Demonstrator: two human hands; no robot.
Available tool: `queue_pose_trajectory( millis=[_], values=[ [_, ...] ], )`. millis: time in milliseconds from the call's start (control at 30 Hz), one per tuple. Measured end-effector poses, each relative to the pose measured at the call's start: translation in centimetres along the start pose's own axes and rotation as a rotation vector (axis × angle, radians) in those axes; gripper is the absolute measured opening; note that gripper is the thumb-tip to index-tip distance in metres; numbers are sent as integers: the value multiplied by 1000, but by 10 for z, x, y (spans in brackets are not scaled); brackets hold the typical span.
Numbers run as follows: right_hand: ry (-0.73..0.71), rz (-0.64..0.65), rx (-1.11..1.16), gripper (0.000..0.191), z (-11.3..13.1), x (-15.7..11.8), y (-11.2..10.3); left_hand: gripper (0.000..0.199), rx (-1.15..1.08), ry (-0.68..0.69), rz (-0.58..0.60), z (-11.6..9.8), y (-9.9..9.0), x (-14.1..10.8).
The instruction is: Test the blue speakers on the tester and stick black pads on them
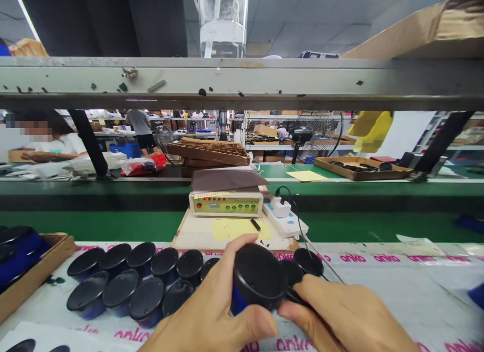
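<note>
My left hand point(215, 304) grips a blue cylinder with a black domed cap point(258, 276), holding it tilted just above the bench. My right hand point(342, 314) comes in from the right, its thumb and fingertips pinching the cylinder's lower right side near a small black part. Several matching black-capped blue cylinders point(146, 297) stand close together to the left of my hands. Two more black caps point(308, 261) sit just beyond my right hand, partly hidden by the held cylinder.
A cardboard tray point(34, 269) with more cylinders sits at the left. Ahead stand a yellow-faced electronic tester point(226, 203), a power strip point(285, 219) and yellow paper point(242, 229). A grey shelf beam point(227, 79) crosses overhead. A person point(49, 140) works beyond it.
</note>
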State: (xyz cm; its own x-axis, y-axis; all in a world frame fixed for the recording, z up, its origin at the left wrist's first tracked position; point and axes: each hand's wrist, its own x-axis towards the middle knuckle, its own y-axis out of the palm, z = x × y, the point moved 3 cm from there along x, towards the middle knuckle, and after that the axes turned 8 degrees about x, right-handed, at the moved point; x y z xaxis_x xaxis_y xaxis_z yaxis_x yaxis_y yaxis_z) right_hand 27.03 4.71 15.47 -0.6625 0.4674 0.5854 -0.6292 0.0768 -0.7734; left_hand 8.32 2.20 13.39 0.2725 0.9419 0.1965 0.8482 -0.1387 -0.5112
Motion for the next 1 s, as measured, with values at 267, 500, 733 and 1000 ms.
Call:
queue_pose_trajectory(
  millis=[267, 500, 733, 1000],
  values=[
    [-16, 8, 367, 12, -12, 22, 27, 65, 980, 569, -532, -36, -14, -9],
    [-140, -201, 394, 27, -13, 20, 32, 34, 1094, 760, -732, -51, -10, -19],
    [-191, -264, 446, 33, -14, 22, 35, 18, 1060, 816, -748, -49, -4, -18],
    [-191, -310, 389, 24, -14, 21, 37, 18, 1017, 839, -725, -55, -10, -21]
  ],
)
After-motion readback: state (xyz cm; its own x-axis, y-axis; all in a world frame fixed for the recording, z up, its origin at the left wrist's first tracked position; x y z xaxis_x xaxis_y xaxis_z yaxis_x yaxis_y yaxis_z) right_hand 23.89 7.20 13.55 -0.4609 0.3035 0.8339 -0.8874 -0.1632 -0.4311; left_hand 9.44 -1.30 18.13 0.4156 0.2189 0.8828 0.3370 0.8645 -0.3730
